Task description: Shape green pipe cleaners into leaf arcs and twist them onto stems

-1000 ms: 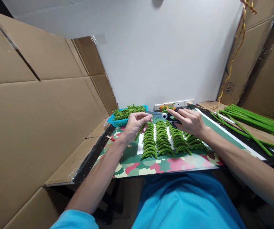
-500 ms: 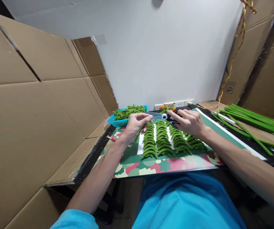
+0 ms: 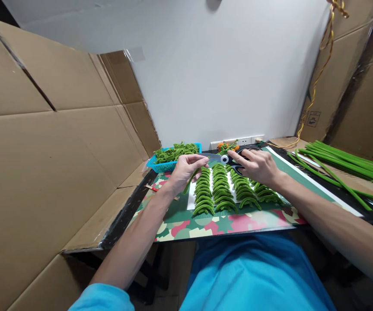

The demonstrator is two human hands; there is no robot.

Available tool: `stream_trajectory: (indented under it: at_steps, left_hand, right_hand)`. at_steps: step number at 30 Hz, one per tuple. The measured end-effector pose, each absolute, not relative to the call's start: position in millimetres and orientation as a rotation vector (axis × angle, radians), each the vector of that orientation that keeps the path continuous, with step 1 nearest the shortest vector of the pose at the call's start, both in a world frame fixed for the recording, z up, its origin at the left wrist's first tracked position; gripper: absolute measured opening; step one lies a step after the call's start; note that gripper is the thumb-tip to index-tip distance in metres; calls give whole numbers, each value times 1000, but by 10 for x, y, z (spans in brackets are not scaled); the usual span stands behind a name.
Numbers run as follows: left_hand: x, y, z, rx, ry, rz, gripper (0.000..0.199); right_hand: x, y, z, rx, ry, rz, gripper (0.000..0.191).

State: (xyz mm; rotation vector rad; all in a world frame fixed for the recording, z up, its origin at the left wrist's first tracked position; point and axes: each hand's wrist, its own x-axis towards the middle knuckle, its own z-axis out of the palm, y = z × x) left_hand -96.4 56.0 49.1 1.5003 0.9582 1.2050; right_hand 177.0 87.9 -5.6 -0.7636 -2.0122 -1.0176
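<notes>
My left hand (image 3: 188,169) pinches a green pipe cleaner (image 3: 189,183), whose lower end slants down under the palm. In my right hand (image 3: 260,165) is a pair of scissors (image 3: 224,159) with black handles. Their blades point left and reach the left fingertips; whether they touch the pipe cleaner is hidden. Below both hands, curved green pieces (image 3: 224,190) lie in several stacked rows on a white sheet (image 3: 190,201).
A blue basket (image 3: 163,166) of bent green pieces stands back left. An orange item (image 3: 227,147) sits by the wall sockets (image 3: 245,141). Long green pipe cleaners (image 3: 348,162) lie at the right. Cardboard (image 3: 59,160) walls the left side.
The scissor blades look slightly more closed beside the left fingertips. Otherwise, both hands stay almost in place.
</notes>
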Motion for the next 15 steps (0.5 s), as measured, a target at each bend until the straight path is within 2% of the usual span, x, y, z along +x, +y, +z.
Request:
stream_trajectory:
  at_steps: [7, 15]
  left_hand:
    - [-960, 575, 493, 1493, 978, 1192, 42]
    - [-986, 610, 459, 1513, 960, 1183, 43]
  right_hand:
    - [1794, 891, -63, -804, -2077, -939, 63]
    - [1868, 993, -83, -719, -2091, -957, 57]
